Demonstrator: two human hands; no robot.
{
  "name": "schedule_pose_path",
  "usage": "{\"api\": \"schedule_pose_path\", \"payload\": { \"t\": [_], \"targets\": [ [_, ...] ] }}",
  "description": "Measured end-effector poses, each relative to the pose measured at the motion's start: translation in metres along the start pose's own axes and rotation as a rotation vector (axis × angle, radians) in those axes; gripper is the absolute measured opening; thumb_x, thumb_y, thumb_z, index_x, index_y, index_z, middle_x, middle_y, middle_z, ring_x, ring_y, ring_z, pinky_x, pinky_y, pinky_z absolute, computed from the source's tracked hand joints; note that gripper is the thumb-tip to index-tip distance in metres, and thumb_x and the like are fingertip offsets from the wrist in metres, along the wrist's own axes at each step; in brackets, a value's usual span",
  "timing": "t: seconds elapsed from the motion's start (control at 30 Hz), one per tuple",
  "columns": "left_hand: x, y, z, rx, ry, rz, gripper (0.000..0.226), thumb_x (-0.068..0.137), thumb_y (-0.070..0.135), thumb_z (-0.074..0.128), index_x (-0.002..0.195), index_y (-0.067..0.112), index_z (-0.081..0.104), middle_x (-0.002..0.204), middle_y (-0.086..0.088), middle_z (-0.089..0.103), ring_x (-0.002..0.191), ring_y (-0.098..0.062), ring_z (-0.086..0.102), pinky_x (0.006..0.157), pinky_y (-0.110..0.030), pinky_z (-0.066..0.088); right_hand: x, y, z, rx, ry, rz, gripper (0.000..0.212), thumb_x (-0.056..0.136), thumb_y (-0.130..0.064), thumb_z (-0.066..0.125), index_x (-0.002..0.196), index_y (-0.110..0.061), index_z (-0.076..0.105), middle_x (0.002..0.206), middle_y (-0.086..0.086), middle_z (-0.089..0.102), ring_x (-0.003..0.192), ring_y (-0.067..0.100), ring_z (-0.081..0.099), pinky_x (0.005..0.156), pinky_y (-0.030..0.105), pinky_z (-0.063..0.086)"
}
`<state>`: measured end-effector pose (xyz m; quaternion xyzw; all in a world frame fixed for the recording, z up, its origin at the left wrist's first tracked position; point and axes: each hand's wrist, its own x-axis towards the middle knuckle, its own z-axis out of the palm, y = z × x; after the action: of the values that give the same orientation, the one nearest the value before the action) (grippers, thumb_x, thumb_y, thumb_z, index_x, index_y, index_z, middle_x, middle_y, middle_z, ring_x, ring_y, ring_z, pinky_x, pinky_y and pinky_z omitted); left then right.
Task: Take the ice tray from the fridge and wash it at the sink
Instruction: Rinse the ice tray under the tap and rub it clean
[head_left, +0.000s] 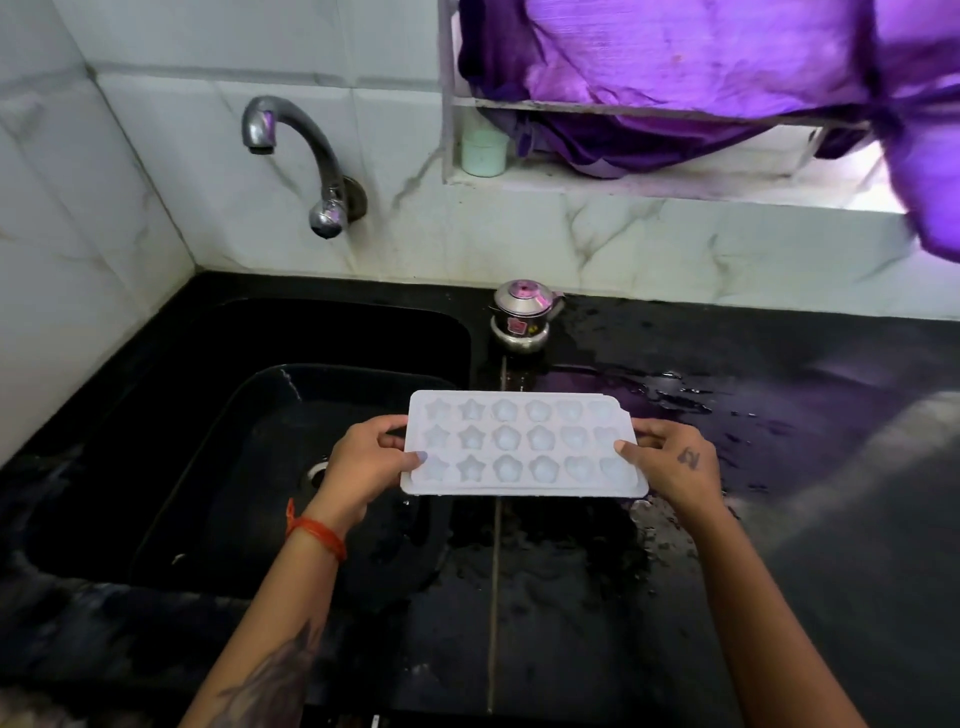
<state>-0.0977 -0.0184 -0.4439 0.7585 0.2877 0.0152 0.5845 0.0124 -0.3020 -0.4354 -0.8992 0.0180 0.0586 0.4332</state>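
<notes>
Your fingers (631, 451) grasp the white ice tray (522, 447) at both short ends: left hand (363, 465) with thumb on top, right hand (672, 460) likewise. You hold it level over the wet black counter (779, 467), just right of the sink (208, 415).

Matt white plastic ice tray (522, 444); glossy black wet counter (779, 467); shiny metal tap (306, 150).
</notes>
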Motion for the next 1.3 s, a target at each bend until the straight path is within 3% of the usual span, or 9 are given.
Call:
{"api": "schedule_pose_path", "payload": {
  "t": [0.43, 0.6, 0.77, 1.0, 1.17, 1.3],
  "targets": [
    [-0.006, 0.006, 0.090, -0.014, -0.107, -0.032, 0.047, 0.078, -0.004, 0.070, 0.123, 0.008, 0.058, 0.080, -0.005, 0.064, 0.085, -0.026, 0.067, 0.079, -0.041, 0.057, 0.004, 0.062, -0.052, -0.013, 0.076, 0.120, 0.031, 0.080, -0.015, 0.072, 0.111, -0.012, 0.070, 0.086, 0.003, 0.067, 0.089, 0.023, 0.064, 0.082, 0.032, 0.049],
    [-0.006, -0.002, 0.102, -0.001, -0.107, -0.052, 0.048, 0.078, -0.004, 0.070, 0.123, 0.007, 0.058, 0.082, -0.006, 0.065, 0.084, -0.025, 0.067, 0.076, -0.038, 0.057, 0.003, 0.073, -0.054, -0.032, 0.064, 0.136, 0.031, 0.082, -0.014, 0.071, 0.112, -0.011, 0.069, 0.082, 0.001, 0.063, 0.081, 0.017, 0.058, 0.074, 0.024, 0.041],
    [-0.008, -0.007, 0.106, -0.006, -0.087, -0.066, 0.050, 0.078, -0.003, 0.070, 0.125, 0.009, 0.058, 0.084, -0.008, 0.066, 0.090, -0.029, 0.068, 0.082, -0.044, 0.057, 0.004, 0.079, -0.051, -0.051, 0.059, 0.128, 0.030, 0.081, -0.016, 0.071, 0.111, -0.012, 0.070, 0.089, 0.006, 0.069, 0.085, 0.021, 0.062, 0.078, 0.028, 0.047],
    [-0.012, -0.006, 0.107, -0.037, -0.076, -0.086, 0.051, 0.080, 0.000, 0.069, 0.128, 0.009, 0.055, 0.088, -0.008, 0.066, 0.090, -0.026, 0.066, 0.080, -0.040, 0.057, 0.003, 0.079, -0.050, -0.090, 0.038, 0.120, 0.028, 0.084, -0.017, 0.067, 0.111, -0.012, 0.069, 0.099, 0.010, 0.071, 0.099, 0.028, 0.064, 0.089, 0.035, 0.049],
    [-0.010, -0.003, 0.107, -0.055, -0.015, -0.085, 0.054, 0.082, 0.009, 0.071, 0.131, 0.006, 0.050, 0.101, -0.008, 0.066, 0.094, -0.022, 0.065, 0.076, -0.034, 0.056, 0.010, 0.078, -0.049, -0.201, 0.025, 0.114, 0.031, 0.087, -0.032, 0.064, 0.114, -0.016, 0.067, 0.107, 0.008, 0.070, 0.103, 0.030, 0.062, 0.089, 0.036, 0.049],
    [-0.002, 0.006, 0.105, -0.035, 0.061, -0.037, 0.054, 0.083, 0.015, 0.071, 0.132, 0.010, 0.051, 0.119, -0.010, 0.060, 0.103, -0.020, 0.060, 0.078, -0.031, 0.053, 0.019, 0.072, -0.049, -0.263, 0.047, 0.106, 0.044, 0.089, -0.040, 0.059, 0.127, -0.018, 0.058, 0.118, 0.007, 0.066, 0.111, 0.031, 0.058, 0.088, 0.035, 0.045]
  ]
}}
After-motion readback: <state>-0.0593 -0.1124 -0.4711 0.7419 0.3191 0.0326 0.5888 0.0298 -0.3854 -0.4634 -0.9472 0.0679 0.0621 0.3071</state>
